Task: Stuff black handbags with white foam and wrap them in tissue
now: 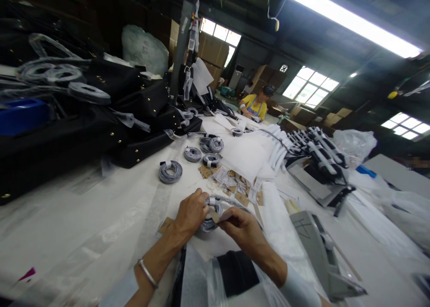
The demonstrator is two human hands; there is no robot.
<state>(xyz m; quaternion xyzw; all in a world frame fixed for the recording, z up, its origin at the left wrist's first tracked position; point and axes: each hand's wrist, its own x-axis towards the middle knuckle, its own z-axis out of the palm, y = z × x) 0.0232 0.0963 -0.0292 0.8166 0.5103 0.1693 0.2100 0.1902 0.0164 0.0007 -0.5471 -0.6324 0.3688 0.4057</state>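
Note:
My left hand (191, 213) is curled around a coiled grey strap (211, 214) wrapped in clear plastic, low in the middle of the white table (83, 226). My right hand (242, 228) pinches a small brown paper tag (214, 216) against the same coil. Both hands meet over the coil. A silver bangle (147, 273) sits on my left wrist. Under my forearms lies a black item in a clear plastic bag (235, 273).
Several coiled straps (170, 171) and loose brown tags (235, 183) lie beyond my hands. Black handbags (134, 114) are piled at the left, white dust bags (248, 157) in the middle, a tape dispenser (319, 253) at the right. A person in yellow (254, 104) works at the far end.

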